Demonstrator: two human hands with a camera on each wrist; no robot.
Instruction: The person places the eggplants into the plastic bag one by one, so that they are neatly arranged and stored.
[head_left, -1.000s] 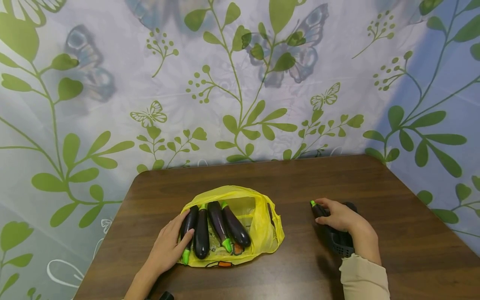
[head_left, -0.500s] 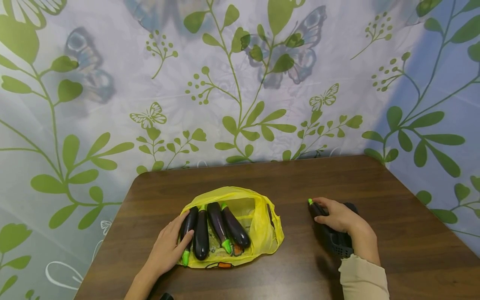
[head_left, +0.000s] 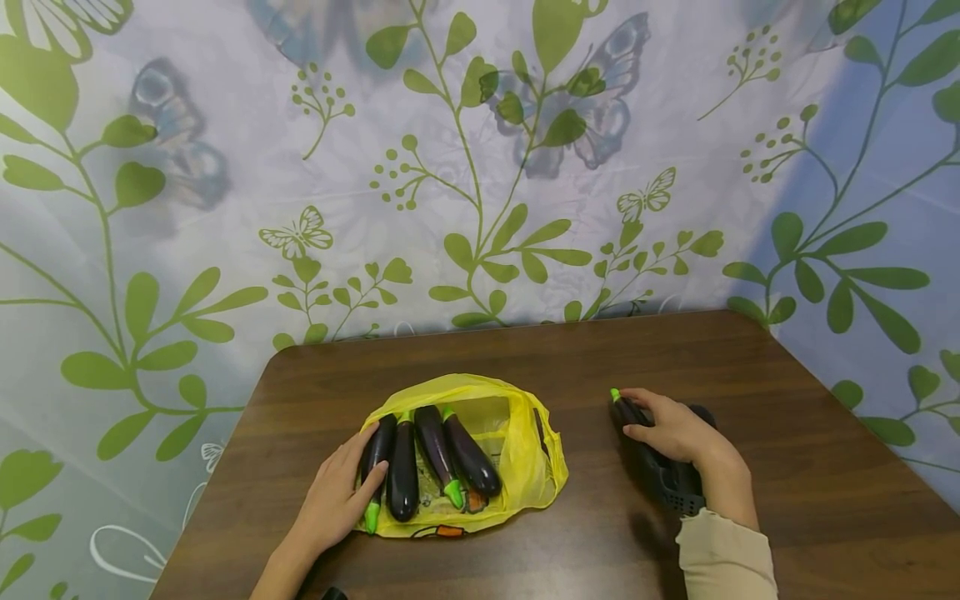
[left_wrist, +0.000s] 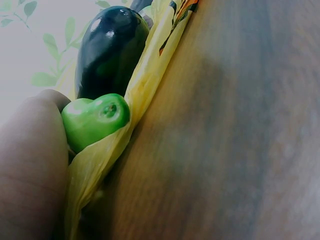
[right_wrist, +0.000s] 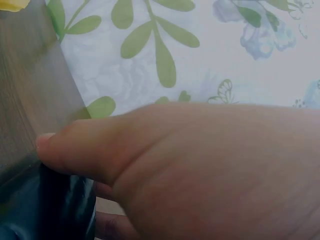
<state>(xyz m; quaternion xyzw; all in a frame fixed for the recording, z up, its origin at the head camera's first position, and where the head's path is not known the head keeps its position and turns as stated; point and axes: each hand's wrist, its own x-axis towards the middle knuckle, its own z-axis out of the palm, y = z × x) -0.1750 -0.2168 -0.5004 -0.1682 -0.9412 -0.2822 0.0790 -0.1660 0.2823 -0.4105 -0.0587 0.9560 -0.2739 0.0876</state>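
Observation:
Near the left of the table, a yellow plastic bag (head_left: 528, 454) lies open with several dark purple eggplants inside. My left hand (head_left: 333, 492) is at its left side, with fingers and thumb on either side of the leftmost eggplant (head_left: 377, 446). In the left wrist view that eggplant's green cap (left_wrist: 95, 120) shows beside my hand, and another dark eggplant (left_wrist: 112, 50) shows behind it. Over on the right, my right hand (head_left: 675, 427) holds another eggplant (head_left: 628, 414), its green stem end pointing away. The right wrist view shows only part of this glossy eggplant (right_wrist: 55, 205) under my thumb.
The brown wooden table (head_left: 570, 358) ends at a leaf-and-butterfly patterned curtain (head_left: 450, 183). A black device (head_left: 678, 487) sits beneath my right wrist. Part of a black object (head_left: 333, 593) shows at the bottom edge.
My right hand has shifted slightly left and away from me, with the eggplant in it. My left hand and the bag stay in place.

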